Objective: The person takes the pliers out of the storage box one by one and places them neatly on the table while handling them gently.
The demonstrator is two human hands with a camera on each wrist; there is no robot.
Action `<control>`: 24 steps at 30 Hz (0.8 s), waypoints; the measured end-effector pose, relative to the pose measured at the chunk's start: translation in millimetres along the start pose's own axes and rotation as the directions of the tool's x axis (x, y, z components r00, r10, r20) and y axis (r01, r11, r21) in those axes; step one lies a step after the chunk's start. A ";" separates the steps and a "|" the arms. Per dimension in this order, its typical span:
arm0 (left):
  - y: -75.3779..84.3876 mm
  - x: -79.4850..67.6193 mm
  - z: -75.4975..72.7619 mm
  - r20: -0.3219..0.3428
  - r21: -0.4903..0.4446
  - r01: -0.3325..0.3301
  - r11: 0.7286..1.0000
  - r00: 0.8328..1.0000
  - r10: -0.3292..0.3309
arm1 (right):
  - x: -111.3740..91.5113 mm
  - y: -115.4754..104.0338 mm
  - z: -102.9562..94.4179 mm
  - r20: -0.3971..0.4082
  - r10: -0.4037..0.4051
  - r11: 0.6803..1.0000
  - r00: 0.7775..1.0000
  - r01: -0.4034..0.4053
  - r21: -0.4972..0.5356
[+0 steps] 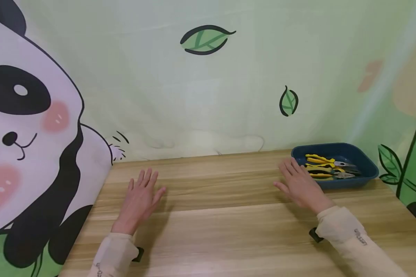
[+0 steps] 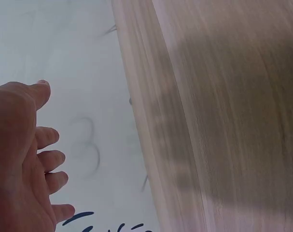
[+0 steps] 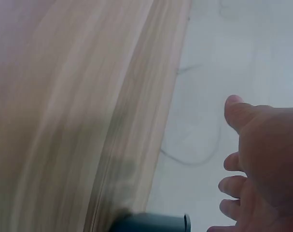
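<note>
My left hand (image 1: pixel 138 202) is held above the left part of the wooden table, palm down, fingers extended and holding nothing. On the other side my right hand (image 1: pixel 301 186) is likewise extended with nothing in it, just left of a dark blue tray (image 1: pixel 367 169). Several pliers with yellow and black handles (image 1: pixel 320 159) lie in that tray. In the left wrist view the left hand (image 2: pixel 20 154) shows its spread fingers over the table's back edge. The right wrist view has the right hand (image 3: pixel 262 164) with thumb apart, and a bit of the tray's rim (image 3: pixel 153 222) below.
The wood-grained table (image 1: pixel 211 231) ends at a pale green backdrop (image 1: pixel 228 96) printed with leaves. A large printed panda (image 1: pixel 27 127) fills the left side. At the back right corner the tray stands close to the backdrop.
</note>
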State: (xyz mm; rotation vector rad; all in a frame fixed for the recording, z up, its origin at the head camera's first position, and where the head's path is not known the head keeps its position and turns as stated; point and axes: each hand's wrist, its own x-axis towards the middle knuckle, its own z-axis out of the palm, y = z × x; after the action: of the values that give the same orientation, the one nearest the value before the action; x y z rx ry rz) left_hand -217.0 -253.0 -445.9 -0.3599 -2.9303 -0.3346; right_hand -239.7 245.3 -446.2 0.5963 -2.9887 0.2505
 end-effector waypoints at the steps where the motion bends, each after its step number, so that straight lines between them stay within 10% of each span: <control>1: 0.4 -0.5 0.2 -0.002 0.000 0.001 1.000 1.000 -0.001 | -1.2 2.6 -1.6 -0.006 0.002 1.000 1.000 -0.002 -0.004; 15: 12.4 3.4 6.5 -0.023 -0.041 -0.031 0.999 0.999 0.030 | -27.8 43.8 -13.9 -0.063 0.160 0.984 0.985 -0.154 0.088; 24: 32.9 5.5 22.5 -0.146 -0.139 -0.087 0.987 0.987 0.066 | -38.7 51.7 -5.6 -0.254 0.147 0.989 0.956 -0.147 0.016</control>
State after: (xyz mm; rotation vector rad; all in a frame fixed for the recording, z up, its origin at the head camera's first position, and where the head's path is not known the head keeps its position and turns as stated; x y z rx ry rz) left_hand -217.0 -215.3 -459.9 -0.4487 -2.7532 -0.5402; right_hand -223.9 307.8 -452.5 0.3126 -2.7839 0.3077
